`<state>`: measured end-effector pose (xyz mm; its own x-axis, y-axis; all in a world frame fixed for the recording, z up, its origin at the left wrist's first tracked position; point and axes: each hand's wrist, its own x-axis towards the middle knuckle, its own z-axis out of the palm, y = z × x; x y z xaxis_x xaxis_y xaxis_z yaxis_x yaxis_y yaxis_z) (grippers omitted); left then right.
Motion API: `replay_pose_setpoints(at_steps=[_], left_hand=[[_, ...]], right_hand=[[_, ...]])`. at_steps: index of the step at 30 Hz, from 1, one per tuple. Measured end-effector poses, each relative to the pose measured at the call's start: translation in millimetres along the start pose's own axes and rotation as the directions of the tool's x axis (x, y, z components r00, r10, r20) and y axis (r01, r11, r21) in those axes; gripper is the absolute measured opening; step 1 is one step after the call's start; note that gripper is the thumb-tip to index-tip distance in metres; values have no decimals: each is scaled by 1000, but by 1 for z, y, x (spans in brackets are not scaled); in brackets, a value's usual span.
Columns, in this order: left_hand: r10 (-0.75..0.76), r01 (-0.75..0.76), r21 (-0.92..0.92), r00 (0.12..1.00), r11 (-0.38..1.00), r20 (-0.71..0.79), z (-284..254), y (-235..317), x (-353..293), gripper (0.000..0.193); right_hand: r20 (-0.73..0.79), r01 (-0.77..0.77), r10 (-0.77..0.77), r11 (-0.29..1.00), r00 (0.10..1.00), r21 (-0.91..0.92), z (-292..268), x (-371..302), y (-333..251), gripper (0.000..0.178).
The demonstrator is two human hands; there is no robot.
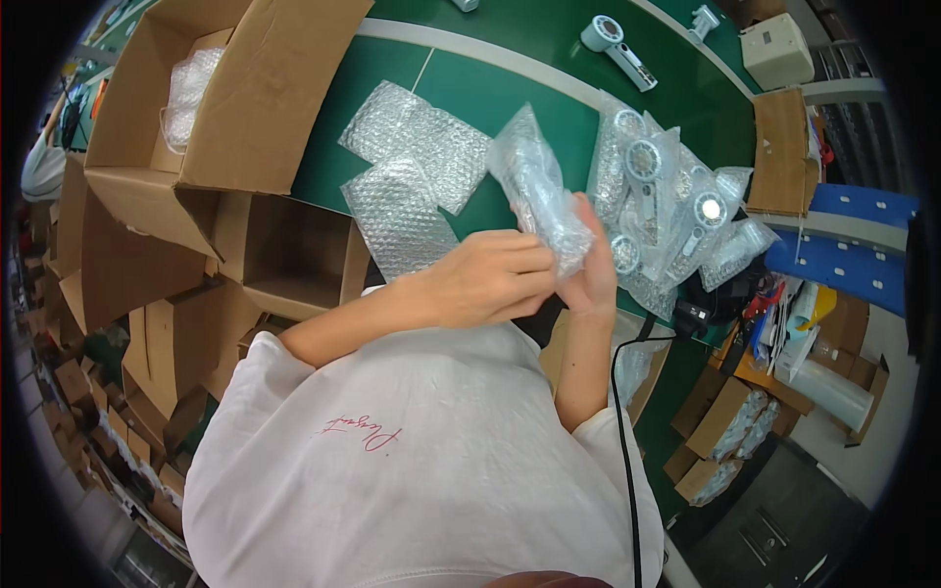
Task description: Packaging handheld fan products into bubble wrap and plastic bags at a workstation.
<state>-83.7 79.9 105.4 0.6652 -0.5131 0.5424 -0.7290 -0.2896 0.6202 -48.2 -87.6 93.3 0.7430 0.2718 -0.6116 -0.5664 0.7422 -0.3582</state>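
clear-wrapped package (534, 176) is held over the green bench (490, 88): near end pinched by closed fingers of left hand (490, 282), side cradled in right hand (592, 279), curled, partly hidden, likely for steadiness; bubble-wrap sheets (397, 211) are laid flat, probably for reach.

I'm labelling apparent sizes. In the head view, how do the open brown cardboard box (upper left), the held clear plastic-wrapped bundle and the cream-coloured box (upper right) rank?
1. Open brown cardboard box
2. Clear plastic-wrapped bundle
3. Cream-coloured box
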Motion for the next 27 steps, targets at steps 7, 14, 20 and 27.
replay_pose_setpoints(at_steps=[7,14,20,27], left_hand=[[-296,250,278,946,928,136,-40,-60,-73,18],[-399,322,245,814,915,422,-53,-87,-102,29],[-554,493,280,805,824,212,-95,-71,-54,32],[-469,518,213,850,829,-241,-22,-124,-45,27]], right_hand=[[411,451,-363,28,836,-892,-29,74,-8,30],[511,247,-319,-601,798,-760,-20,78,-34,41],[530,339,-567,-413,630,-845,75,100,-159,39],[118,-377,-528,-729,841,-572,47,247,-235,32]])
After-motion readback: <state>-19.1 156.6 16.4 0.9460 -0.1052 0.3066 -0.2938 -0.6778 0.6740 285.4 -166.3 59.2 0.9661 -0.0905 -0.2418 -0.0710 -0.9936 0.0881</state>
